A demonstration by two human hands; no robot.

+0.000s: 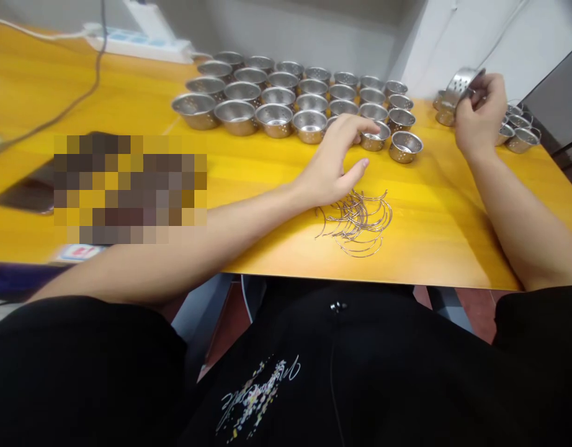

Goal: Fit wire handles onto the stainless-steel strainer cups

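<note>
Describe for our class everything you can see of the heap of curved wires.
The heap of curved wires is a loose tangle of thin, shiny, metallic-looking arcs, overlapping at many angles and densest in the middle. It lies low on the yellow table, between the near edge and the rows of metal cups. The left hand overlaps its far side in view; whether they touch cannot be told.

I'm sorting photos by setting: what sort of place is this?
Probably an indoor workshop: rows of metal cups, a pile of curved wires and a power strip share one yellow tabletop.
</note>
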